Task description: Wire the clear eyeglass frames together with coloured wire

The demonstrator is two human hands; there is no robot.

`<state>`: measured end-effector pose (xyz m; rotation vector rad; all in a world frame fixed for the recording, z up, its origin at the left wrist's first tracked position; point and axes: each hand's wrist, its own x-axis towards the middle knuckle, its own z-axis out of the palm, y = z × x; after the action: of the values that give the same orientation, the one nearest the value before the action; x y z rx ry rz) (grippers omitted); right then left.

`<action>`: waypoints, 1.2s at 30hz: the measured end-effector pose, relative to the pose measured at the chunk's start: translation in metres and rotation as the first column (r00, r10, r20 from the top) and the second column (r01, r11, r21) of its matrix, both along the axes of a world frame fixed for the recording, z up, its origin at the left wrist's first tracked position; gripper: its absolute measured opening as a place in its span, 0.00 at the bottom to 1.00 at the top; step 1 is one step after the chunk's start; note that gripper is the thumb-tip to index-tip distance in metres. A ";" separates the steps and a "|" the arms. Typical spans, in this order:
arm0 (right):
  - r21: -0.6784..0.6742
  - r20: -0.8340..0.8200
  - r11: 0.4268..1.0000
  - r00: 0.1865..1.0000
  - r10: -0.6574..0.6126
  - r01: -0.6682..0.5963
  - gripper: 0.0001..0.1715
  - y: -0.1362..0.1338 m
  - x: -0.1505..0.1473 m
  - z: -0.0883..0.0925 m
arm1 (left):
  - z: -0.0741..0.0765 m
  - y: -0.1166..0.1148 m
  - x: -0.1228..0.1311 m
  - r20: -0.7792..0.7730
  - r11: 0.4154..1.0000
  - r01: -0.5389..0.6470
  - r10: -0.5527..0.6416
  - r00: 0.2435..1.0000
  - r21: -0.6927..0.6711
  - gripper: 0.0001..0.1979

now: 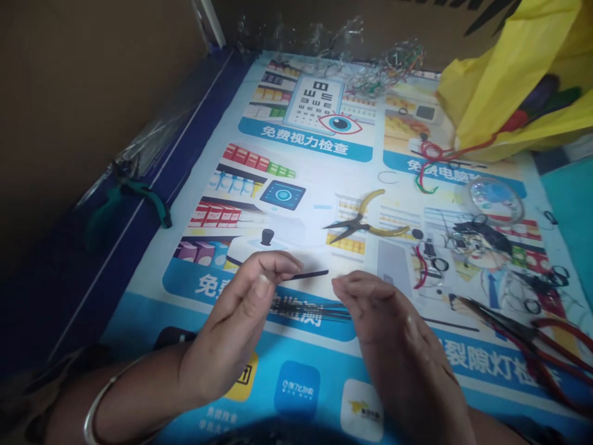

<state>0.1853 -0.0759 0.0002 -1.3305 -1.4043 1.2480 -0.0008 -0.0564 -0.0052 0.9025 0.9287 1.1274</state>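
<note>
My left hand and my right hand face each other over the printed sheet. Their fingers are stretched out and slightly curved, the palms turned inward. Between them lies a bundle of thin dark wires, one end by each palm; whether the palms touch the ends I cannot tell. Close to my left fingertips is a short dark strip, which may be part of the print. Beyond the hands rest yellow-handled pliers with jaws apart.
Red-handled pliers lie at the right, with teal-handled pliers at the left. A clear spool, red cord and a yellow bag are at the back right. Tangled wire pieces sit along the cardboard wall.
</note>
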 end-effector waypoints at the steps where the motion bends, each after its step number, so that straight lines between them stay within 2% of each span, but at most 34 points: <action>1: -0.004 -0.011 1.000 1.000 -0.002 0.002 0.21 0.000 0.000 0.000 | 0.000 0.000 0.000 -0.017 1.000 0.005 -0.005 1.000 -0.001 0.16; 4: -0.032 -0.056 0.999 0.998 -0.010 0.009 0.20 -0.002 0.002 -0.001 | 0.003 0.000 -0.003 -0.121 1.000 0.016 -0.014 0.993 0.018 0.14; 7: -0.081 -0.118 0.996 0.992 -0.041 0.032 0.18 -0.001 0.006 -0.002 | 0.008 0.001 -0.007 -0.341 0.992 0.078 -0.041 0.939 0.096 0.09; 9: -0.113 -0.174 0.992 0.982 -0.072 0.052 0.17 0.002 0.007 -0.001 | 0.010 0.003 -0.009 -0.529 0.964 0.188 -0.063 0.847 0.187 0.07; 12: -0.132 -0.277 0.986 0.951 -0.134 0.101 0.17 0.008 0.005 0.002 | 0.009 0.006 -0.009 -0.751 0.868 0.392 -0.034 0.660 0.305 0.09; 15: -0.140 -0.318 0.984 0.936 -0.152 0.112 0.16 0.013 0.003 0.003 | 0.005 0.007 -0.007 -0.865 0.789 0.527 0.012 0.501 0.316 0.15; 18: -0.152 -0.303 0.983 0.941 -0.149 0.106 0.14 0.015 0.004 0.002 | 0.003 0.008 -0.005 -0.917 0.754 0.601 0.006 0.398 0.265 0.16; 21: -0.153 -0.300 0.984 0.944 -0.137 0.094 0.12 0.015 0.005 0.000 | 0.001 0.009 -0.004 -0.928 0.735 0.630 -0.004 0.373 0.250 0.12; 24: -0.146 -0.286 0.988 0.954 -0.095 0.055 0.11 0.016 0.006 -0.001 | 0.001 0.010 -0.004 -0.925 0.727 0.633 0.009 0.380 0.267 0.08; 27: -0.104 -0.209 0.995 0.977 -0.032 0.010 0.09 0.019 0.006 0.001 | 0.001 0.010 -0.003 -0.921 0.718 0.635 0.021 0.390 0.285 0.08; 32: 0.041 0.044 0.975 0.975 0.216 -0.218 0.05 0.027 0.005 0.005 | 0.001 0.011 -0.001 -0.903 0.695 0.632 0.057 0.426 0.343 0.10; 36: 0.177 0.198 0.924 0.932 0.303 -0.339 0.08 0.029 0.002 0.003 | -0.003 0.008 -0.001 -0.894 0.669 0.632 0.114 0.432 0.391 0.10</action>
<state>0.1876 -0.0474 0.0036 -1.1096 -1.8796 1.1748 -0.0014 -0.0487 -0.0084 2.3818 1.0743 0.5992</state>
